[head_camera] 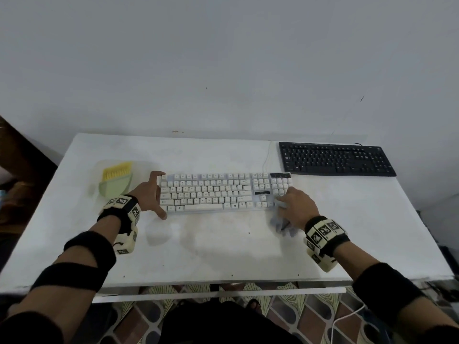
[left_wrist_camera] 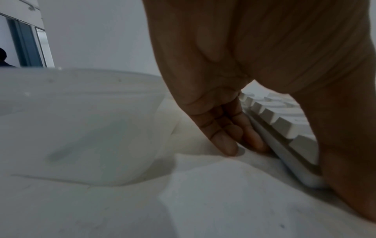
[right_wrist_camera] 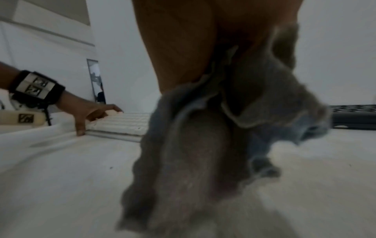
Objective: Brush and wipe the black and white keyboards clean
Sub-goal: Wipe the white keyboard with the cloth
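Left hand filled the upper right of the left wrist view, fingers pointing down with tips on the white table, pressed against the near end of the white keyboard. Thumb ran down the keyboard's front corner at far right. A translucent plastic container stood just left of the fingers, blurred.
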A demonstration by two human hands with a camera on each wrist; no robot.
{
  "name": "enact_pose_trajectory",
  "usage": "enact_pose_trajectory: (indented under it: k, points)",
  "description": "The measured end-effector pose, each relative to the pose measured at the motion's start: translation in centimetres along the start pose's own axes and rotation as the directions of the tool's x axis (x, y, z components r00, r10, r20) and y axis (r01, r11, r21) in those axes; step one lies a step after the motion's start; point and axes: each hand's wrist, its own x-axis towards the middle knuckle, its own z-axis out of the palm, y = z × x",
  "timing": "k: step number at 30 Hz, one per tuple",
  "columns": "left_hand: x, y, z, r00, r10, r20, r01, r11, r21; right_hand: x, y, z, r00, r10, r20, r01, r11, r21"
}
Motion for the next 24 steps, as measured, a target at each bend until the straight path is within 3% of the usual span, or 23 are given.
enact_pose_trajectory:
  k: [3,6,9,13,16,19,21,24]
  points:
    - [0.1,-0.2,0.1,1.000,-0.006,-0.012,0.005,1.000,-0.014,-0.6,0.2,-0.2,0.999,0.036,-0.001,-0.036,0.998,0.044]
    - [0.1,0.0,0.1,1.000,-0.003,-0.006,0.003,1.000,-0.009,0.5,0.9,-0.3,0.980,0.112,-0.162,-0.076,0.975,0.209]
    - [0.0,0.1,0.1,1.000,-0.011,-0.007,0.011,1.000,0.000,2.1,0.9,-0.6,0.953,0.127,-0.277,-0.050,0.962,0.270]
    - [0.0,0.1,0.2,1.000,-0.016,-0.006,0.016,1.000,-0.003,3.1,0.5,0.1,0.985,0.110,-0.136,-0.089,0.983,0.158]
    - [-0.1,0.0,0.3,1.000,-0.016,-0.012,0.016,1.000,-0.021,1.9,0.8,1.2,0.997,0.057,-0.042,-0.056,0.998,0.028]
    - [-0.1,0.0,0.3,1.000,-0.011,-0.009,0.010,1.000,-0.027,0.1,0.9,0.9,0.999,0.036,0.020,-0.036,0.999,0.003]
    - [-0.1,0.0,0.2,1.000,-0.011,-0.006,0.010,1.000,-0.022,-0.1,0.9,0.1,0.998,0.068,-0.005,-0.067,0.993,0.100]
    - [-0.3,0.1,0.2,1.000,-0.008,-0.005,0.008,1.000,-0.010,1.2,1.4,-0.9,0.968,0.160,-0.192,-0.113,0.965,0.236]
